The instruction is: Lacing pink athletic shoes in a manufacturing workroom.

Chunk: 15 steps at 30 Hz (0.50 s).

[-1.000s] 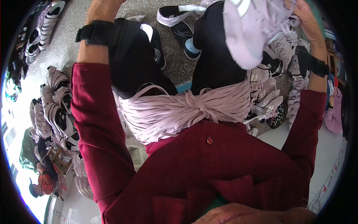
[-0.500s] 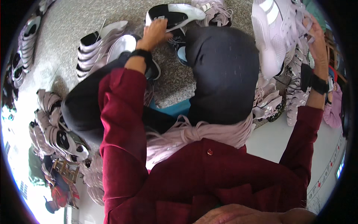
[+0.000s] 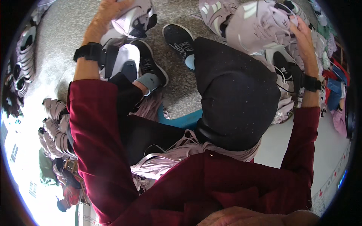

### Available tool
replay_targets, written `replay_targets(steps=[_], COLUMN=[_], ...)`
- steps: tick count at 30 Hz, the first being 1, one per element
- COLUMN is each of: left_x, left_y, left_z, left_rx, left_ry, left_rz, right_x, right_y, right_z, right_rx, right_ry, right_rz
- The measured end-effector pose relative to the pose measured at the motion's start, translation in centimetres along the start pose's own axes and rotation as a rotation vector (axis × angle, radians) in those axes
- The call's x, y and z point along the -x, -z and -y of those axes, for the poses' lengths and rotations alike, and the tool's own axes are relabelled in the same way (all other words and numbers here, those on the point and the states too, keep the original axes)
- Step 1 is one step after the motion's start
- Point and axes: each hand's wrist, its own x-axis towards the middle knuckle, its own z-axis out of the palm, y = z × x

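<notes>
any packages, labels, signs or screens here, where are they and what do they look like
No package, sign or screen shows clearly.
Left hand: grips a pale lilac shoe at top left.
Right hand: holds a pale lilac sneaker at top right.
Wrist straps: a black band on each forearm, too small to tell any display.
</notes>
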Motion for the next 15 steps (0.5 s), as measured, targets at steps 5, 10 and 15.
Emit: replay_targets(steps=[5,10,15], left_x=[4.6,12.0,20.9], left_y=[10.3,17.2,14.0], left_z=[-2.3,-5.5,-12.1], left_rx=[-0.026,0.131,0.369], left_ry=[-0.181,-0.039,0.033], left_rz=[-0.17,-0.19,0.055], right_x=[-4.3,-10.5,-12.8], right_y=[-10.3,-17.9,-23.4], right_z=[7.0,9.6,12.4], right_rx=[-0.011,0.052,0.097], right_ry=[0.213,0.493,0.302], right_rz=[-0.029,0.082,0.152])
